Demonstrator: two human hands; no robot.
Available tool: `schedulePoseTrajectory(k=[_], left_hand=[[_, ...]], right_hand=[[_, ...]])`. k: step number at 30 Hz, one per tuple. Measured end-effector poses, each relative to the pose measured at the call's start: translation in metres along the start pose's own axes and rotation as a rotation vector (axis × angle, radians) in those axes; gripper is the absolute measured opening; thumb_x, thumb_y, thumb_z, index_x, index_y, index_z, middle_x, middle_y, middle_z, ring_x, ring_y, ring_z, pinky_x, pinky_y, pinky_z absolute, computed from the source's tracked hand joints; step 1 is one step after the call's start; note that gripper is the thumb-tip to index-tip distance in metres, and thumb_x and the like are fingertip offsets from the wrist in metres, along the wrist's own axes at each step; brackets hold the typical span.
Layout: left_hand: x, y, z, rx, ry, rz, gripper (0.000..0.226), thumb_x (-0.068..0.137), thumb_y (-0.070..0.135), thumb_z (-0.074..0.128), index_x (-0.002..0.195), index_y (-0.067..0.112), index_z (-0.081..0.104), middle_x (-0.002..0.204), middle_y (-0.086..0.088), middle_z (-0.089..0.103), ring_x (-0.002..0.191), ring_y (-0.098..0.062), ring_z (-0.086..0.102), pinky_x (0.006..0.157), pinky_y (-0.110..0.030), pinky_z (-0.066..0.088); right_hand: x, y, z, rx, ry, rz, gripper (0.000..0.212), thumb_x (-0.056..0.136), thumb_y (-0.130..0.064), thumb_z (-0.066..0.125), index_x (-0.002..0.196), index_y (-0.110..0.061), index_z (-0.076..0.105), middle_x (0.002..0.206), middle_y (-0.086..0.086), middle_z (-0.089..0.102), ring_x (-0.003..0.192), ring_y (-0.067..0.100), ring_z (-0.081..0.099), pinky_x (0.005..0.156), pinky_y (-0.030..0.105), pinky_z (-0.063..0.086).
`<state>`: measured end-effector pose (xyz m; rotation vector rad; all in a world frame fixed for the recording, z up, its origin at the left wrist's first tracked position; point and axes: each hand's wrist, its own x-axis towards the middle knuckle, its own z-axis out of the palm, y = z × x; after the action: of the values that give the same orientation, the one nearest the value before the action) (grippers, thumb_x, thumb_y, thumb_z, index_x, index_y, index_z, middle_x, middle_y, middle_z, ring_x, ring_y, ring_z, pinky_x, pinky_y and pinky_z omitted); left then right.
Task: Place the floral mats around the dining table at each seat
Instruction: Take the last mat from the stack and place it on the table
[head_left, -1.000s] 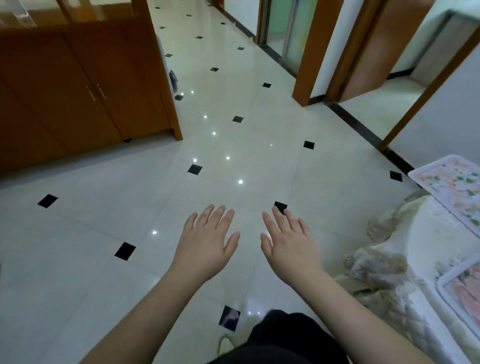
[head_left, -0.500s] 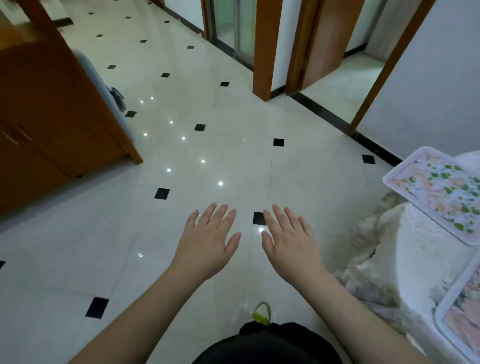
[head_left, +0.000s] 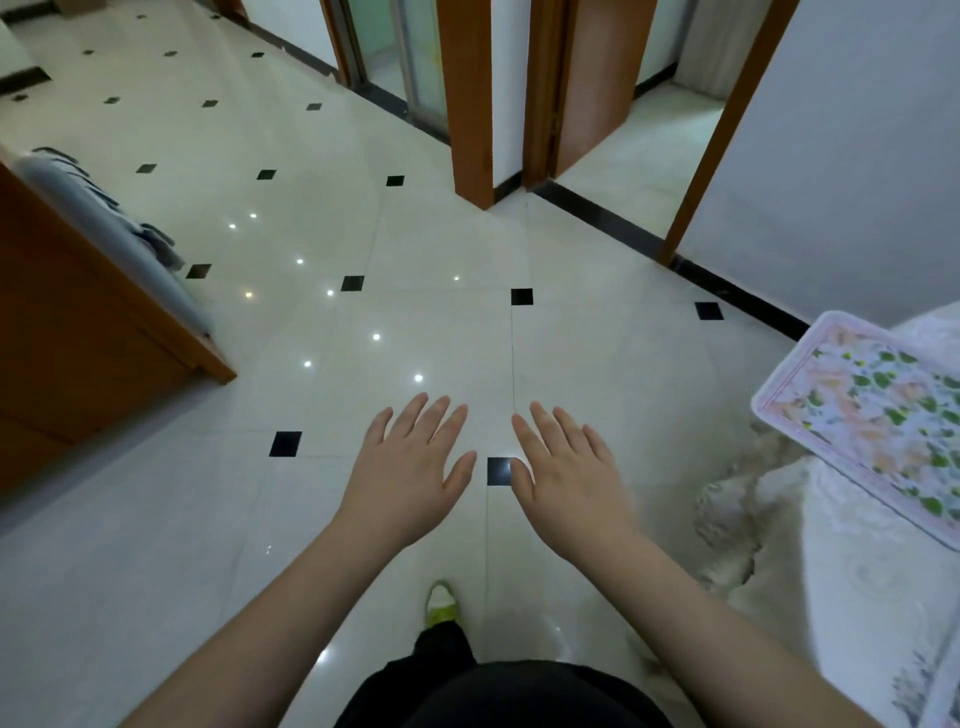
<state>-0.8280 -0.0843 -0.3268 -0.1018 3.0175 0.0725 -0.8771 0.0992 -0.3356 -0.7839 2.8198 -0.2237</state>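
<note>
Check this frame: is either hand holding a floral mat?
No: the left hand and right hand are spread flat over bare floor, while the floral mat lies untouched on the table at the right.

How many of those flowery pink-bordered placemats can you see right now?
1 for certain: a rectangular floral mat with a pink border, lying on the white tablecloth at the right edge. A patterned sliver at the bottom right corner may be another; others may lie out of view.

floral mat (head_left: 878, 421) runs off the right edge, far end not visible. table (head_left: 857, 597) mostly out of frame, cloth hides its legs. second mat's corner (head_left: 943, 696) barely shows bottom right. cabinet (head_left: 62, 332) cropped left.
</note>
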Motion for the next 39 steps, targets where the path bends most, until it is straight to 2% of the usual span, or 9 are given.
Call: schedulePoseTrajectory(k=[8,12,15,19,24,28,34,36,39], left_hand=[[0.109,-0.04,-0.008,-0.003,0.009,0.126,0.077,0.092,0.057,-0.002,0.155,0.024,0.027,0.162,0.0,0.028,0.151,-0.02,0.018,0.121,-0.044,0.012],[0.157,-0.064,-0.015,-0.017,0.005,0.212,0.076,0.092,0.057,-0.001,0.155,0.024,0.026,0.162,0.001,0.026,0.151,-0.02,0.016,0.121,-0.043,0.01],[0.198,-0.075,-0.021,-0.01,0.006,0.258,0.072,0.095,0.056,0.005,0.154,0.023,0.032,0.16,0.0,0.032,0.15,-0.02,0.021,0.12,-0.043,0.013],[0.25,-0.07,-0.028,-0.019,0.029,0.329,0.071,0.096,0.055,0.008,0.151,0.022,0.037,0.157,-0.001,0.037,0.148,-0.021,0.027,0.119,-0.044,0.018],[0.317,-0.039,-0.032,-0.027,0.027,0.444,0.067,0.098,0.053,0.014,0.148,0.02,0.043,0.154,-0.002,0.043,0.146,-0.023,0.033,0.117,-0.045,0.024],[0.37,0.004,-0.032,-0.002,0.022,0.533,0.067,0.097,0.053,0.015,0.147,0.019,0.045,0.153,-0.003,0.044,0.145,-0.023,0.034,0.116,-0.046,0.027],[0.433,0.077,-0.048,0.006,-0.02,0.632,0.08,0.089,0.058,-0.005,0.156,0.025,0.023,0.163,0.002,0.022,0.152,-0.018,0.012,0.121,-0.041,0.009],[0.453,0.097,-0.053,0.017,-0.019,0.655,0.082,0.087,0.058,-0.008,0.157,0.026,0.019,0.164,0.003,0.019,0.153,-0.017,0.009,0.121,-0.04,0.007],[0.479,0.125,-0.058,0.022,-0.013,0.688,0.081,0.088,0.058,-0.007,0.157,0.026,0.019,0.164,0.003,0.019,0.153,-0.017,0.008,0.122,-0.04,0.006]], right_hand=[[0.105,0.004,-0.003,-0.025,0.008,0.129,0.074,0.089,-0.047,0.0,0.152,-0.023,0.031,0.16,0.003,0.026,0.147,0.024,0.024,0.118,0.044,0.018],[0.15,-0.001,-0.008,-0.044,0.045,0.23,0.058,0.093,-0.041,0.025,0.136,-0.019,0.057,0.143,0.007,0.053,0.13,0.028,0.052,0.104,0.047,0.042],[0.18,0.003,-0.017,-0.025,0.064,0.281,0.053,0.091,-0.04,0.033,0.129,-0.019,0.063,0.136,0.007,0.059,0.123,0.027,0.058,0.098,0.047,0.048],[0.209,0.028,-0.028,-0.004,0.101,0.328,0.057,0.092,-0.041,0.028,0.136,-0.019,0.057,0.143,0.007,0.053,0.131,0.028,0.051,0.104,0.047,0.042],[0.231,0.074,-0.044,0.035,0.085,0.412,0.081,0.083,-0.049,-0.007,0.155,-0.026,0.022,0.163,0.001,0.014,0.15,0.022,0.01,0.12,0.041,0.009],[0.246,0.122,-0.049,0.04,0.104,0.494,0.078,0.085,-0.049,-0.008,0.155,-0.027,0.019,0.164,-0.001,0.012,0.151,0.021,0.009,0.12,0.041,0.008],[0.257,0.2,-0.071,0.096,0.149,0.58,0.078,0.086,-0.049,-0.006,0.154,-0.024,0.022,0.163,0.002,0.014,0.15,0.023,0.012,0.12,0.043,0.011],[0.259,0.225,-0.078,0.111,0.133,0.605,0.081,0.083,-0.049,-0.011,0.155,-0.026,0.016,0.164,0.0,0.008,0.151,0.021,0.006,0.12,0.042,0.007],[0.265,0.26,-0.085,0.123,0.161,0.645,0.078,0.085,-0.048,-0.007,0.155,-0.025,0.021,0.163,0.001,0.013,0.15,0.023,0.011,0.12,0.043,0.011]])
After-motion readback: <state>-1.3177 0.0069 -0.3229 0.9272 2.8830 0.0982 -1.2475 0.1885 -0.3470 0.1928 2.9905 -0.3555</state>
